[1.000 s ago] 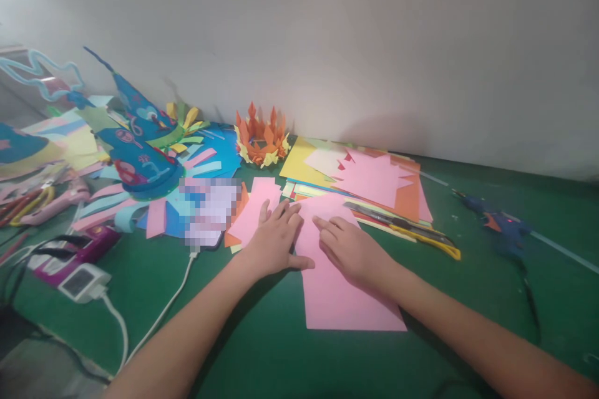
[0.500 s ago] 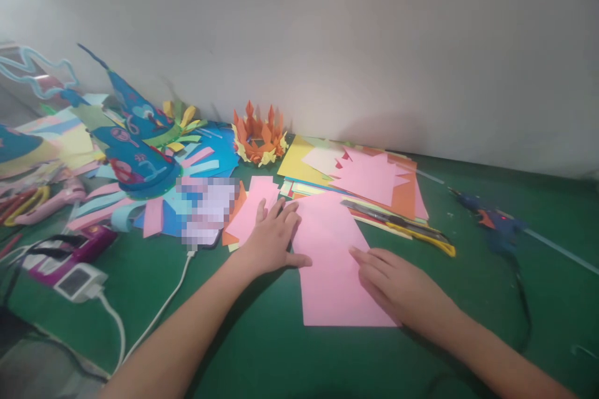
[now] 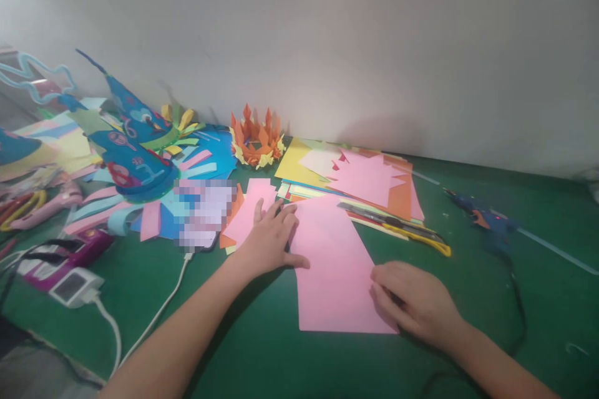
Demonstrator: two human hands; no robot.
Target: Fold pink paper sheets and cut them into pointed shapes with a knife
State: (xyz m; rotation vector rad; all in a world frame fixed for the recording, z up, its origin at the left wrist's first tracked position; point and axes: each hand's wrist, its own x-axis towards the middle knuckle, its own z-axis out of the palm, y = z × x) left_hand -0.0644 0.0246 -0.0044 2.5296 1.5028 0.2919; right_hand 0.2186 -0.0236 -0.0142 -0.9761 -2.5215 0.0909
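A sheet of pink paper [image 3: 330, 274] lies flat on the green table in front of me. My left hand [image 3: 269, 237] rests at its upper left edge with fingers spread, the thumb lying on the sheet. At the right edge, my right hand [image 3: 416, 302] has its fingers curled and closed on the paper's border. Just beyond the sheet, a yellow-handled utility knife [image 3: 397, 227] lies on a stack of coloured paper. Smaller pink paper pieces [image 3: 253, 206] sit beyond my left fingers.
A blue glue gun [image 3: 486, 215] with a clear stick lies at right. An orange paper crown [image 3: 257, 140] stands near the wall. Blue cone hats [image 3: 135, 165], a phone [image 3: 208, 215], cables and a purple power strip [image 3: 84, 252] crowd the left. Coloured sheets [image 3: 369, 177] lie behind.
My right hand has slid right from on top of the pink paper to its right edge, and its fingers have curled in. The left hand stays in place on the paper.
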